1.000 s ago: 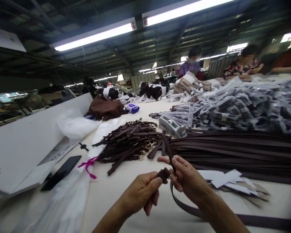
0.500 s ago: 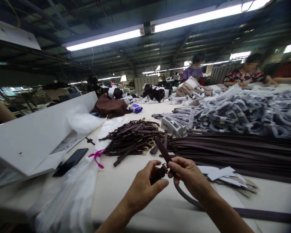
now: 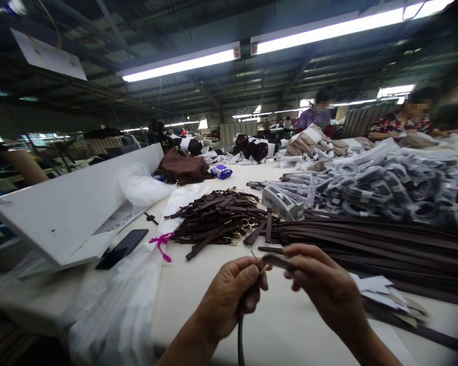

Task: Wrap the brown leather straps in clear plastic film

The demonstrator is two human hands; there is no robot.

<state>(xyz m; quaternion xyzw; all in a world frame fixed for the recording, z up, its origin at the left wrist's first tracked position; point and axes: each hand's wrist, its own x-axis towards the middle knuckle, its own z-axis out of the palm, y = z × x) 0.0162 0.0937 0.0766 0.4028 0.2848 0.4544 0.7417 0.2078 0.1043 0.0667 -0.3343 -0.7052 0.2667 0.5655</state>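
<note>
Both my hands work one dark brown belt strap (image 3: 239,330) low in the middle of the head view. My left hand (image 3: 231,295) is closed round the strap, which hangs down from its fist. My right hand (image 3: 326,287) pinches the strap's flat end (image 3: 278,262) between thumb and fingers, just right of the left thumb. A small metal part shows between the two hands. Beyond them lies a heap of short brown straps with gold buckles (image 3: 221,221) and a long stack of brown belts (image 3: 370,241).
A grey tape dispenser (image 3: 282,203) stands behind the belts. Bagged belts (image 3: 389,185) pile up at the right, white paper tags (image 3: 381,292) lie near my right wrist. A black phone (image 3: 122,248), plastic bags (image 3: 118,305) and a white board (image 3: 72,203) lie left. Other people sit far right.
The strap end that stood up between my hands has been turned down flat. My left fist has closed round the strap, which hangs below it. The camera has shifted left.
</note>
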